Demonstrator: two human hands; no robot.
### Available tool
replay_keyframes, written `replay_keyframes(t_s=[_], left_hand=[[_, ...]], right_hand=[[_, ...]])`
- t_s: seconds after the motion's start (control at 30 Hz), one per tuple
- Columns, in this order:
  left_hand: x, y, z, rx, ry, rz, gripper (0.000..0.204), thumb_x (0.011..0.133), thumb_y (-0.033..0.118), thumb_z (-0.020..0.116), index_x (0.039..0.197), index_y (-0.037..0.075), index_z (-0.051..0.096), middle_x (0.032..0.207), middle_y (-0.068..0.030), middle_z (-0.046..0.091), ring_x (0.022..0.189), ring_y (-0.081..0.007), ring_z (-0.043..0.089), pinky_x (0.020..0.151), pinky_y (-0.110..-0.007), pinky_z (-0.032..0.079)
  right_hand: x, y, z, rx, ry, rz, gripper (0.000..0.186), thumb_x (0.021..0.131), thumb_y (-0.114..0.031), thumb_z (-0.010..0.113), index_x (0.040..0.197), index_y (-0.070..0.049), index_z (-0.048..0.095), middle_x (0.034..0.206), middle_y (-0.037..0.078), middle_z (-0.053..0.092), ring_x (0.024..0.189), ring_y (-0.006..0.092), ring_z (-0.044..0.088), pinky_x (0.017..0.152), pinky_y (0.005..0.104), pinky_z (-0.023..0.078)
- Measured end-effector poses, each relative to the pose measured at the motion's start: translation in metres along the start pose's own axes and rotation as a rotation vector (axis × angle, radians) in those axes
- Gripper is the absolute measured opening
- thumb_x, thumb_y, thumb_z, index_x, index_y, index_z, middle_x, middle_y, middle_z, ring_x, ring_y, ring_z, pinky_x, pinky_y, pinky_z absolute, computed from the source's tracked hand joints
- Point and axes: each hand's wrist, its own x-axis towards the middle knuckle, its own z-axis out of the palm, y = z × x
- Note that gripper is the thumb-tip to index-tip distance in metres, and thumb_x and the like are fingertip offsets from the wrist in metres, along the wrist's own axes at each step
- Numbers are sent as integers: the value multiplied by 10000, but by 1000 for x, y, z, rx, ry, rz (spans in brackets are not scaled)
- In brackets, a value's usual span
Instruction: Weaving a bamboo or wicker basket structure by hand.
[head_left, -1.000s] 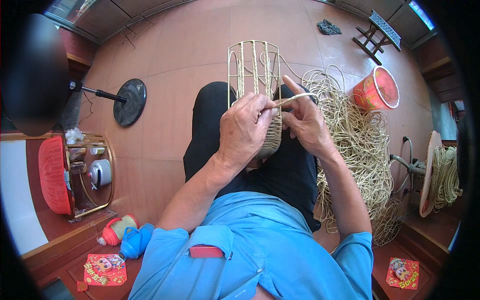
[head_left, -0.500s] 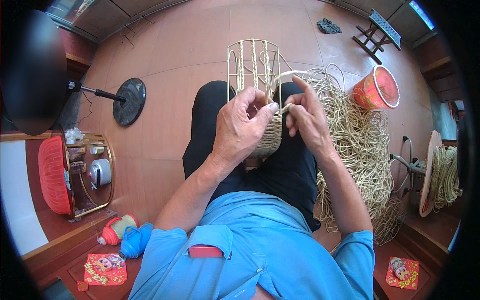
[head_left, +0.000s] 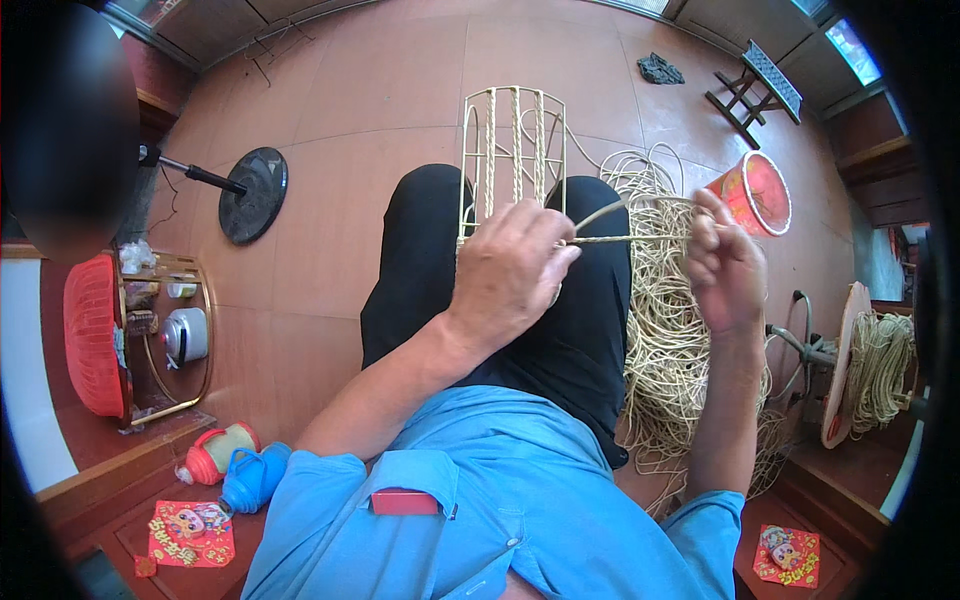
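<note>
A narrow wire-frame basket (head_left: 516, 150) stands between my knees, with cord wound along several of its bars. My left hand (head_left: 505, 272) is closed over its near part, hiding most of the woven section. From there a pale twisted cord (head_left: 630, 239) runs taut to the right into my right hand (head_left: 726, 268), whose fingers are curled around it. A second strand rises slantwise beside the basket's right edge and also leads toward my right hand. Right of my leg, a big tangled heap of the same cord (head_left: 665, 330) covers the floor.
Beyond the heap stands a red bucket (head_left: 745, 195); a small folding stool (head_left: 765, 85) is farther off. A cord reel (head_left: 875, 365) sits at far right. On the left are a round black stand base (head_left: 253, 196), a red basket (head_left: 92, 335) and a metal pot (head_left: 186, 335).
My right hand has moved away to the right, drawing the cord out taut from the basket. My left hand has turned and closed over the basket's woven part.
</note>
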Motion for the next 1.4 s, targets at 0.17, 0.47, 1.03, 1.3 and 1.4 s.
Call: replay_keyframes(t_s=[0.17, 0.47, 1.03, 1.3, 1.4], left_hand=[[18, -6, 21, 74, -72, 91, 150, 972, 206, 809, 985, 89, 716, 972, -89, 700, 932, -304, 691, 804, -463, 548], [6, -12, -11, -26, 0, -238, 202, 966, 195, 811, 898, 48, 690, 838, -98, 684, 757, -288, 684, 770, -450, 539], [34, -13, -26, 61, -224, -516, 242, 973, 264, 780, 981, 24, 754, 887, -157, 783, 843, -325, 776, 779, -467, 577], [47, -38, -10, -76, -124, -347, 199, 979, 244, 791, 996, 45, 787, 884, -110, 783, 805, -237, 756, 739, -417, 564], [55, -43, -6, -62, -99, -303, 174, 974, 233, 799, 992, 61, 786, 908, -92, 783, 813, -234, 758, 731, -413, 565]], right_hand=[[-3, -64, -9, -96, -16, -194, 460, 1106, -69, 509, 1548, 52, 468, 998, 50, 629, 665, 56, 459, 529, 193, 422], [0, 39, 48, -943, 107, -434, 261, 1074, -34, 716, 1323, -60, 785, 1085, -1, 774, 924, 73, 715, 812, 251, 604], [-13, 121, 79, -1207, 187, -643, 283, 981, -42, 817, 1258, -58, 763, 1018, 93, 730, 797, 174, 742, 706, 326, 610], [0, 125, 85, -1230, 107, -582, 250, 994, -86, 814, 1244, -72, 805, 1041, 115, 747, 798, 215, 737, 731, 350, 603], [1, 131, 82, -1252, 107, -662, 243, 1002, -76, 803, 1245, -59, 803, 1035, 124, 740, 800, 235, 737, 734, 360, 601]])
